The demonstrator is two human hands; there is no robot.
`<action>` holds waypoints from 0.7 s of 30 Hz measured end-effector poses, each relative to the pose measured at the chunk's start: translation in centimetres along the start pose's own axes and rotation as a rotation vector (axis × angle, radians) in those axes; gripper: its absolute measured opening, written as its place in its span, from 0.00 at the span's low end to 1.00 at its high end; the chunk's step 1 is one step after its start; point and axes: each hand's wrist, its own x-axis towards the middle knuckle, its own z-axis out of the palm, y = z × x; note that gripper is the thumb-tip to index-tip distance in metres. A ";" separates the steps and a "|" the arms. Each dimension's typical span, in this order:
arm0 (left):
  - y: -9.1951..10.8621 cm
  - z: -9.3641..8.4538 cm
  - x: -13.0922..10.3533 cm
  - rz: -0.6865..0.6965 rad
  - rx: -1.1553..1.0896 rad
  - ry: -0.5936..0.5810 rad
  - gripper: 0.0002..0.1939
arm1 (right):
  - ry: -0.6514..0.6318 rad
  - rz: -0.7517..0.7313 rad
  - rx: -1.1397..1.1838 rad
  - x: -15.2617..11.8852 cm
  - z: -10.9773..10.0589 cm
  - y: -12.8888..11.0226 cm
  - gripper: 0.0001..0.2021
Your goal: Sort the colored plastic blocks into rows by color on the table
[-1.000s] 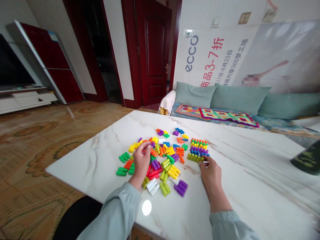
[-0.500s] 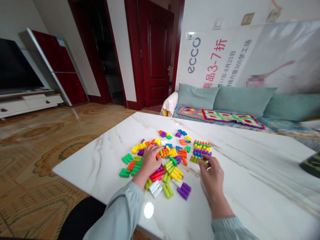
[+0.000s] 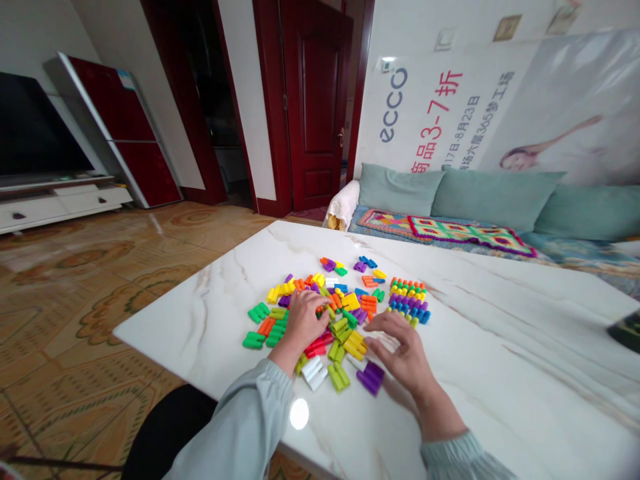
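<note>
Colourful plastic pieces lie in a loose pile on the white marble table (image 3: 210,300). My left hand (image 3: 304,321) rests over the left-middle of the pile, its fingers bent; what lies under the fingertips is partly hidden. My right hand (image 3: 403,350) hovers at the pile's right side, thumb and fingers apart, with nothing visible between them. Near it are a yellow piece (image 3: 355,345) and a purple piece (image 3: 371,378). Beyond the right hand stands a block of joined pieces (image 3: 409,301) in rows of orange, green, yellow, purple and blue.
White pieces (image 3: 315,373) and a light green piece (image 3: 339,377) lie nearest me. Small groups sit at the pile's far side. A dark object (image 3: 625,333) is at the table's right edge. A sofa with green cushions (image 3: 495,197) stands behind.
My right hand has moved left, away from the joined block toward the pile, and its fingers have spread. More of the block's near blue row shows. My left hand has barely moved.
</note>
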 end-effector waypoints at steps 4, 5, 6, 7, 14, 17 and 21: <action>0.0 0.0 0.0 -0.011 -0.006 0.004 0.11 | -0.284 -0.140 -0.076 0.2 1.9 -2.8 0.15; 0.0 0.0 0.0 -0.014 -0.006 0.004 0.11 | -0.322 -0.135 -0.115 0.2 2.5 -3.2 0.20; 0.0 0.0 0.0 -0.018 -0.006 0.004 0.12 | -0.350 -0.120 -0.153 0.1 3.0 -3.4 0.24; 0.0 0.0 0.0 -0.021 -0.005 0.003 0.12 | -0.371 -0.098 -0.187 0.1 3.4 -3.5 0.27; 0.0 0.1 0.1 -0.015 0.002 -0.004 0.10 | -0.440 -0.025 -0.293 0.5 4.4 -3.2 0.23; 0.0 0.1 0.1 -0.006 0.004 -0.004 0.09 | -0.432 -0.039 -0.322 0.6 4.4 -3.1 0.17; -0.2 0.2 0.1 0.011 0.010 -0.010 0.08 | -0.365 -0.085 -0.318 0.5 4.5 -2.8 0.08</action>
